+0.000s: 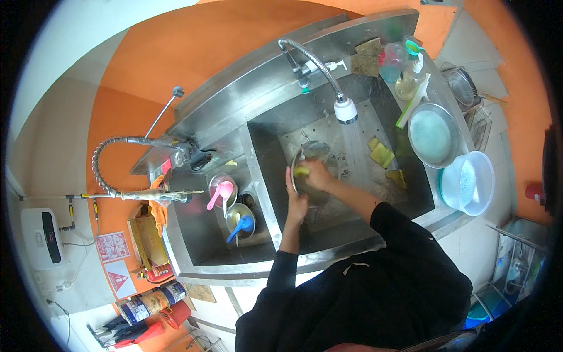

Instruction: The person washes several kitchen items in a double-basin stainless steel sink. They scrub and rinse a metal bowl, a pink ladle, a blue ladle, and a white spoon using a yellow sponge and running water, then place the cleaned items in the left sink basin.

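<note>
Over the right basin of a steel double sink (259,176), my left hand (297,204) grips the rim of a round metal bowl (296,154), which is tilted on its side. My right hand (319,175) presses a yellow-green sponge (301,170) against the bowl's inside. Another metal vessel (317,148) lies on the basin floor behind my hands, partly hidden. Water runs from the white spray head (345,110) to the right of the hands. Yellow-green scouring pads (382,155) lie farther right on the basin floor.
The left basin holds metal bowls (241,221) with pink and blue spoons (242,229). A spring-hose sprayer (151,196) reaches over it. On the right ledge stand a pump bottle (409,81), a metal basin (433,136) and a clear plastic tub (477,185) near the edge.
</note>
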`<state>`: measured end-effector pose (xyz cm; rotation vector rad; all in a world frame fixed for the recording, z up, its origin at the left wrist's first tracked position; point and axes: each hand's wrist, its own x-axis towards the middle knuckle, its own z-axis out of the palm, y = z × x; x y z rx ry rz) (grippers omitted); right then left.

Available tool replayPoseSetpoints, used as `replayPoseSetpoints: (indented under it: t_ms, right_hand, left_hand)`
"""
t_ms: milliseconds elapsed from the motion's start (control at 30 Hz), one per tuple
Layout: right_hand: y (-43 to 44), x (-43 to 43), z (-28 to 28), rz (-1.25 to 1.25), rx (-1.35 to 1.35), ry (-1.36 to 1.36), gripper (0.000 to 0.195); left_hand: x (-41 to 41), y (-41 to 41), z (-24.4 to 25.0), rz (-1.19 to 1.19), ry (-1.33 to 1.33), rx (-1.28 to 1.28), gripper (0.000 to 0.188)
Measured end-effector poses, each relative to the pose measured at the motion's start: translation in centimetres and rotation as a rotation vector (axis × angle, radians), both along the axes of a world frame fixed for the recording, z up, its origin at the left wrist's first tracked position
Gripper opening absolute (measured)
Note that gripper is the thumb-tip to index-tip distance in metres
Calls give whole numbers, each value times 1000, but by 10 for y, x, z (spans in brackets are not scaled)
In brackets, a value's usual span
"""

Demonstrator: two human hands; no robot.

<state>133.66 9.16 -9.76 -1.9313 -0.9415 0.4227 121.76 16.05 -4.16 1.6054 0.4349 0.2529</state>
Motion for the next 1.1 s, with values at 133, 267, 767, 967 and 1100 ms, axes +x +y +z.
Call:
replayPoseSetpoints:
  t_ms: [133,267,767,967,1100]
  right_hand:
    - [0,3,-7,173,124,-104,33]
    - [17,-1,31,-118,265,61,32]
    - [17,38,19,211,-219,-471,23]
    - [3,27,12,-37,27,-460,21]
    - [-4,-5,-9,158,71,-103,21]
  left_hand:
    - [4,25,5,41,-2,133,83]
    - [5,20,19,22,3,344,84]
    - [5,23,29,56,-31,134,87]
    - [25,29,60,78,-17,433,83]
    - [27,23,43,151,-11,428,82]
